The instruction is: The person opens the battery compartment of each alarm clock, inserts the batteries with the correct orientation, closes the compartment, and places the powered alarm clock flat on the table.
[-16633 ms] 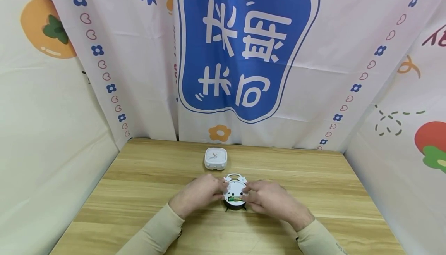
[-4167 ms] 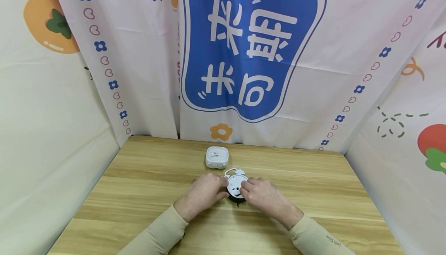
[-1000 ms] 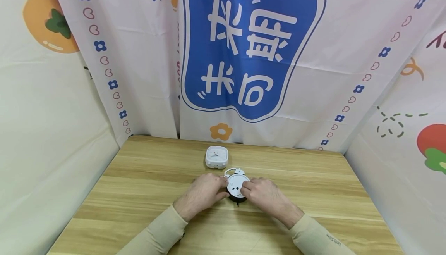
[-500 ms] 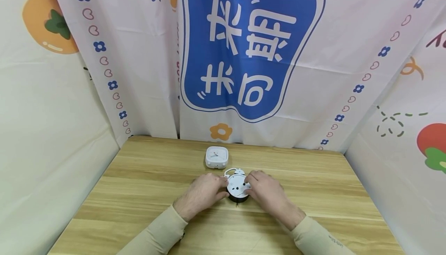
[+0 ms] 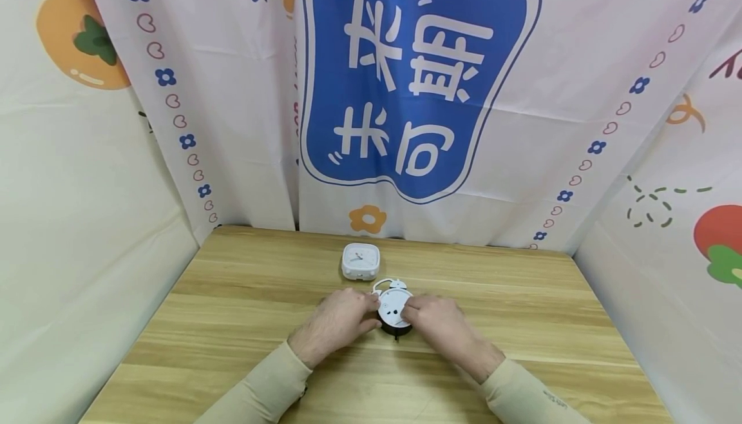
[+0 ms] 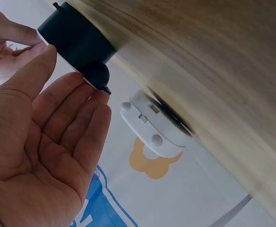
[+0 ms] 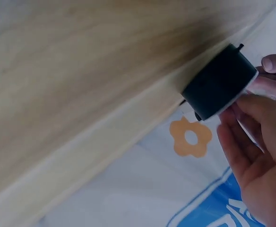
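A twin-bell alarm clock (image 5: 391, 301) lies face down on the wooden table, its white back up and its dark side wall (image 6: 74, 35) showing in the left wrist view. My left hand (image 5: 342, 314) holds its left edge, thumb low and fingers by the bell. On the right of the back, my right hand (image 5: 443, 324) has its bent fingertips pinched together over a spot where a black knob showed before; the knob is now hidden. Another black knob shows near the middle. The battery opening appears covered, partly behind the right fingers.
A white square alarm clock (image 5: 361, 261) stands just behind the round one, face tilted up. The wooden table (image 5: 243, 295) ends at a printed cloth (image 5: 255, 153) behind, with more cloth walls at both sides.
Earlier, the clock's battery opening showed a green battery; now it looks covered. Half a second ago the right fingers were spread off the knob; now they close over it. My left hand stays put.
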`<state>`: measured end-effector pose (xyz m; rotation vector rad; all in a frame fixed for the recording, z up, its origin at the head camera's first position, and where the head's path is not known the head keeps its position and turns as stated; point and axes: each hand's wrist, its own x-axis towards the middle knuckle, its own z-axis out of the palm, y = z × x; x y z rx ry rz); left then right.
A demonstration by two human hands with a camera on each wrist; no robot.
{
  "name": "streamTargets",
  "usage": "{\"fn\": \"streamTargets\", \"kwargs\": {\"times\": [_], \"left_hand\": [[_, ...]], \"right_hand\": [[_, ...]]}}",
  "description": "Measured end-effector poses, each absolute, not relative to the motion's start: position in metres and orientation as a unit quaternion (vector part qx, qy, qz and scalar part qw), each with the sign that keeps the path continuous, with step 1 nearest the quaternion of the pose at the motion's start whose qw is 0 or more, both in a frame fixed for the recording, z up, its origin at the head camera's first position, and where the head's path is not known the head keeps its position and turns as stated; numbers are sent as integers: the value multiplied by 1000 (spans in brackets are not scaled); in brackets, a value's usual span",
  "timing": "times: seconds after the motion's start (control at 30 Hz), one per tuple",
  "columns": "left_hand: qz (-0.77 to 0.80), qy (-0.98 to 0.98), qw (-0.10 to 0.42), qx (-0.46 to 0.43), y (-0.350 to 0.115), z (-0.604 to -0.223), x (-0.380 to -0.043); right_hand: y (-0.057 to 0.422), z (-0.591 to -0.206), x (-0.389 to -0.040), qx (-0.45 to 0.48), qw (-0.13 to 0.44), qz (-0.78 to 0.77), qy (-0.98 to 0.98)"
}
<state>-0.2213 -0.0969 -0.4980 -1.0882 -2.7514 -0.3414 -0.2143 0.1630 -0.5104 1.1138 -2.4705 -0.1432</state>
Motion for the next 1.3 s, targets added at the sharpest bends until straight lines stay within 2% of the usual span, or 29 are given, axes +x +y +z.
{"fn": "streamTargets", "kwargs": {"times": [0.27, 0.37, 0.6, 0.9, 1.3], "left_hand": [[-112, -922, 80, -363, -96, -498, -222], [-112, -921, 80, -364, -97, -498, -222], [-109, -920, 83, -368, -96, -501, -224], [-107, -920, 80, -368, -96, -502, -224], [-149, -917, 57, -365, -101, -498, -227]], "right_hand": [[167, -500, -203, 383, 100, -18, -918], [168, -498, -198, 370, 78, -4, -926], [163, -494, -190, 365, 84, 2, -927], [172, -494, -198, 356, 40, 44, -933], [168, -496, -209, 344, 60, 91, -932]]}}
